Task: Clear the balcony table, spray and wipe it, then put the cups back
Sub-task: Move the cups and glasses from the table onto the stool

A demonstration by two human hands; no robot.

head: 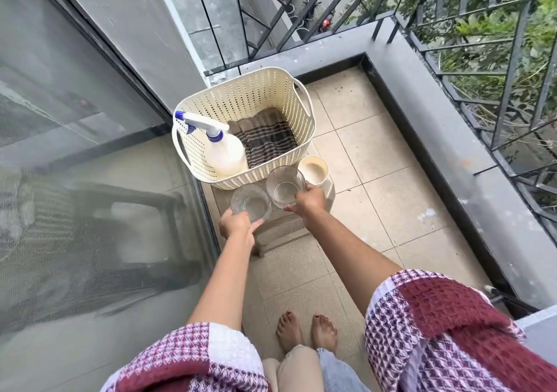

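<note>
A: Containers first. What holds what?

B: One cream perforated basket [256,96] sits on the far part of the table [278,227]. In its left near corner stands a white spray bottle [224,150] with a blue nozzle, upright and leaning a little. A dark striped cloth [265,138] lies flat on the basket floor beside it.

A: Cups?

B: Three, all at the basket's near side. The cream cup [313,170] stands at the table's right edge, just beside the basket. Its inside looks tan; liquid or the cup's own colour, I cannot tell. The right glass [285,187] is touching or nearly touching it, and the left glass [250,203] is towards the table's left edge.

A: Hands?

B: The left hand [236,224] grasps the left glass by its near wall, fingers curled round. The right hand [309,202] grips the right glass from its right side.

A: Unclear points?

B: The basket covers most of the table top; only a near strip and the right corner show. Whether the glasses rest on the table or are lifted off it, I cannot tell. The bottle's base is hidden by the basket wall.

A: Tally.

B: One basket, one bottle, one cloth, two glasses, one cream cup.
</note>
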